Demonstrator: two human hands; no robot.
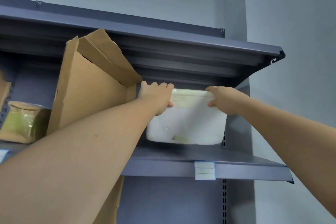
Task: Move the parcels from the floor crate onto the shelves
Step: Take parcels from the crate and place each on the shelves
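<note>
White parcel [189, 123] is held at centre frame, low over the shelf [236, 165]; whether its base is touching cannot be told. Its top corners are clamped by the left hand [156, 96] and right hand [221, 100]; fingers are hooked over the top edge, thumbs pressed on the front. An open carton [91, 92] is stood just left of it; a green parcel [23, 122] is seen at far left.

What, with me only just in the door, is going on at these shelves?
A person is setting a white foam parcel on the grey shelf, right of an open cardboard box. The left hand and right hand each grip its top edge, thumbs in front. Whether it rests on the shelf is unclear. A wrapped brown parcel sits farther left.
</note>
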